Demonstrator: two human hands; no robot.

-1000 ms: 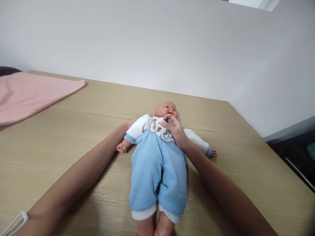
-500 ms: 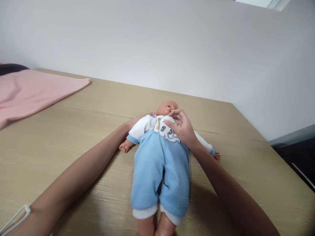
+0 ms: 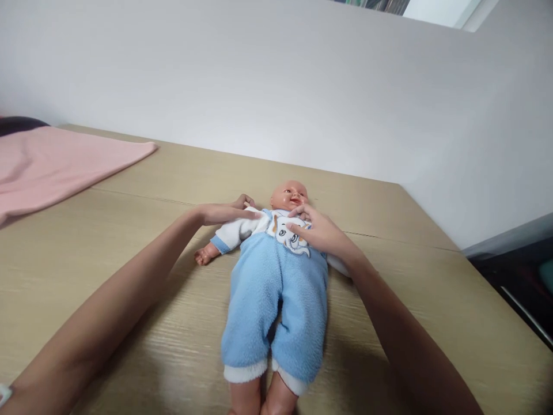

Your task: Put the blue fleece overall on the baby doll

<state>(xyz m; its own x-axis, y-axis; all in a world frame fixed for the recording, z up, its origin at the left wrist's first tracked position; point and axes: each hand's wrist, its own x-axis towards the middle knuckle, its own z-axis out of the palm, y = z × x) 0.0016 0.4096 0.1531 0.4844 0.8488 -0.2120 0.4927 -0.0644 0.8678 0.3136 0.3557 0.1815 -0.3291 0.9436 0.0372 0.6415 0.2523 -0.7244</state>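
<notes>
Doll (image 3: 268, 282) lies on table (image 3: 415, 288), right of cloth (image 3: 64, 164); wall (image 3: 259, 86) behind.

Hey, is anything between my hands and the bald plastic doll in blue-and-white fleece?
Nothing visible stands between them and the doll: your left hand is at its white sleeve, your right hand over its chest. The smooth pink cloth lies apart, off left.

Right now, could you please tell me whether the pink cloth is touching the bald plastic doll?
Apart: the head view shows tan wooden tabletop between the pink cloth and the bald plastic doll.
</notes>
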